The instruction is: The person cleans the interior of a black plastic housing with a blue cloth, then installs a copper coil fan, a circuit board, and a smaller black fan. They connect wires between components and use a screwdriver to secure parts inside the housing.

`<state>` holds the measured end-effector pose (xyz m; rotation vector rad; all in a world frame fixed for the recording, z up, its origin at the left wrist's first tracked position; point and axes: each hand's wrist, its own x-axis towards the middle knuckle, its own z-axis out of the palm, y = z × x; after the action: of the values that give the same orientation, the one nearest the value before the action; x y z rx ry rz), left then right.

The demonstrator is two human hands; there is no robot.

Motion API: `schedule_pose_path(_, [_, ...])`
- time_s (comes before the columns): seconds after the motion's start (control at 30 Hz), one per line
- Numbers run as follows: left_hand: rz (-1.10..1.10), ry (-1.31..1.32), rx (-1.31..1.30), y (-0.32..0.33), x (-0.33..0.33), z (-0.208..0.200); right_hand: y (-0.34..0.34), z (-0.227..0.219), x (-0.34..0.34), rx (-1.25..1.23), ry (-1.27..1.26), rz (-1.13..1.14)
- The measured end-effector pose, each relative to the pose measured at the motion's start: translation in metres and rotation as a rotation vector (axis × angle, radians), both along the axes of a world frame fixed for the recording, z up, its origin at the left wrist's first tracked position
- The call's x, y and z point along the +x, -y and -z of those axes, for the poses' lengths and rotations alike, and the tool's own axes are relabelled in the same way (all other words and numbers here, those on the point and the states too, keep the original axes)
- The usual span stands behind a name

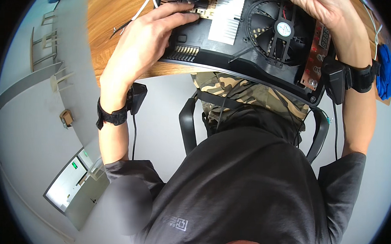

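Black casing (220, 53): on the table (109, 9), 1 o'clock. Left hand (149, 32), 11 o'clock: 2 fingers (182, 19) extended at the circuit board (212, 5). Right hand (322, 9), 1 o'clock: fingertips unseen. Neither grip can be told. Apparent step: board handling; next move calls for a steady casing.

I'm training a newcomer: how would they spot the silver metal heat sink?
Find the open black plastic housing on the brown wooden table. Left of its round black fan sits the silver metal heat sink, the only bright ridged block.
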<state>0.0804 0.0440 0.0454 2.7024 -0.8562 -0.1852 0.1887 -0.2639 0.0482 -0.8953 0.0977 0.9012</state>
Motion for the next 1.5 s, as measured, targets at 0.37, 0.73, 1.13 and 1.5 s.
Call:
schedule_pose_path(0.37, [0.053, 0.046, -0.084, -0.008, 0.021, 0.02, -0.004, -0.006, -0.011, -0.055, 0.011, 0.057])
schedule_pose_path(0.73, [-0.024, 0.085, 0.022, -0.005, 0.005, 0.019, -0.005, -0.005, -0.012, -0.039, 0.014, 0.0])
schedule_pose_path(1.13, [-0.02, 0.146, -0.012, -0.003, 0.008, 0.021, -0.009, -0.002, -0.008, 0.039, 0.001, 0.013])
schedule_pose_path(1.5, [-0.068, 0.048, 0.017, 0.044, 0.016, 0.009, -0.012, -0.002, 0.013, 0.022, 0.072, -0.056])
